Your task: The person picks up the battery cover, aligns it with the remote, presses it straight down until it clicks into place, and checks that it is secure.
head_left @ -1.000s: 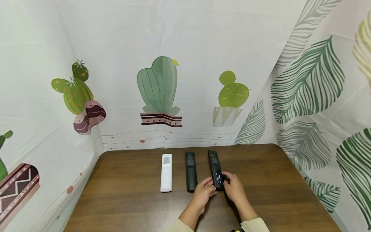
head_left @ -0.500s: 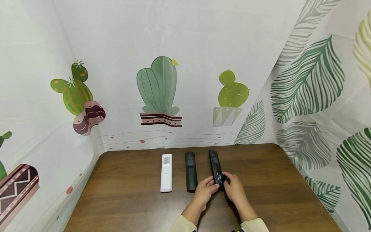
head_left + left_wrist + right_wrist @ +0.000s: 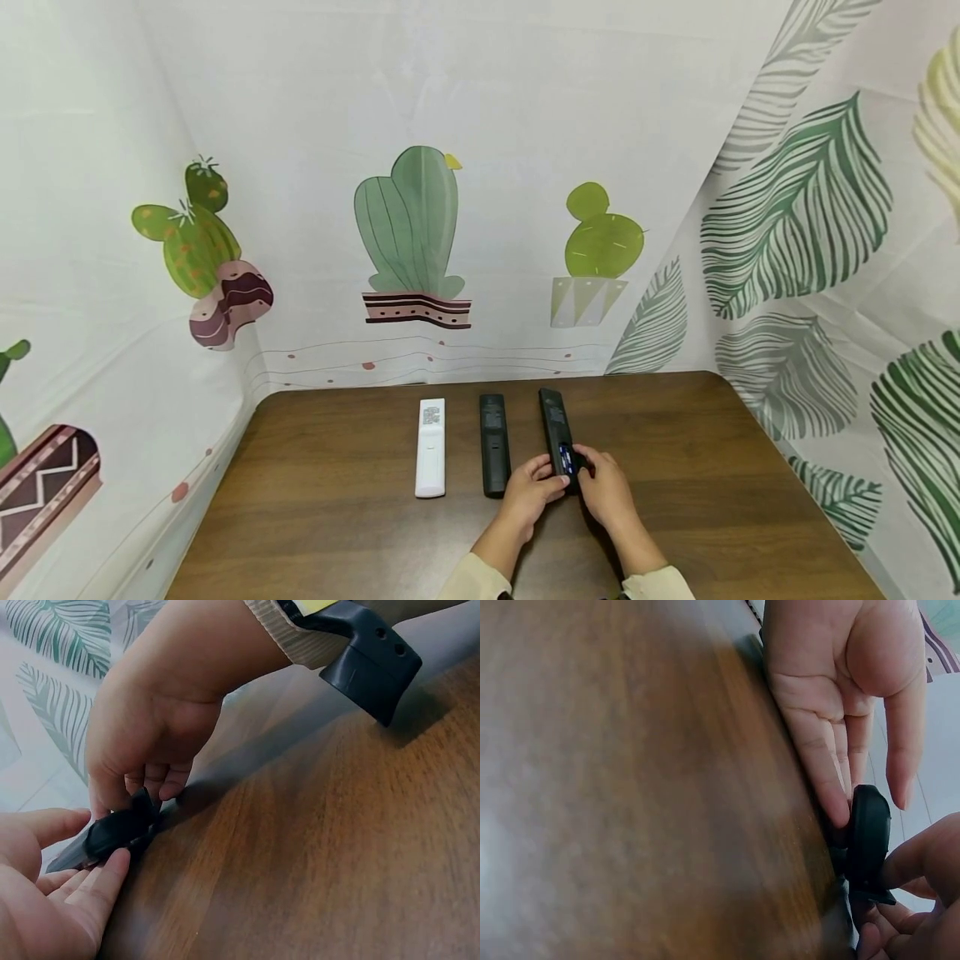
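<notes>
A black remote control (image 3: 557,425) lies back-up on the right of the row, its battery bay uncovered and blue batteries (image 3: 567,459) showing. Its near end is steadied by my left hand (image 3: 525,496), with the thumb over the end and the fingers along the left side. My right hand (image 3: 607,492) is at the right side of the bay and pinches a small black battery cover (image 3: 142,801), which juts from the remote's edge in the left wrist view. In the right wrist view the cover (image 3: 875,893) is partly hidden by the right fingers.
Another black remote (image 3: 494,446) and a white remote (image 3: 431,450) lie back-up to the left, on the brown wooden table (image 3: 337,500). White cloth (image 3: 510,100) printed with cacti and leaves hangs behind and beside the table.
My left thumb has moved up onto the near end of the remote, and the left hand has shifted slightly right. The right hand has hardly moved.
</notes>
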